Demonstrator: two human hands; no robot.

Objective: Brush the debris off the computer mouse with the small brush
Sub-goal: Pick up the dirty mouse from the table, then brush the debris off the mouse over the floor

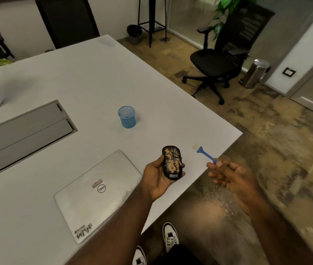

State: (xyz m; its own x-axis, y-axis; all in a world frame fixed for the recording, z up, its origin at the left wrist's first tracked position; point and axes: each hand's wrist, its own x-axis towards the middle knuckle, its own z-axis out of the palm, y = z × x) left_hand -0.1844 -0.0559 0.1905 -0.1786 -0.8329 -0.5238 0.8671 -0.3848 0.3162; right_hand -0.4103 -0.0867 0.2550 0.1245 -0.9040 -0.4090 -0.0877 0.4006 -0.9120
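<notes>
Left hand [156, 174] cups the black mouse [172, 162] in its palm, fingers curled round its sides; tan debris [173, 159] covers the top. Right hand [232, 178], just beside, pinches the handle end of the blue brush [204, 153], other fingers loosely spread, bristles pointing away beyond the mouse.

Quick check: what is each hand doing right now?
Left hand: closed around the mouse.
Right hand: pinching the small brush by its handle.
</notes>
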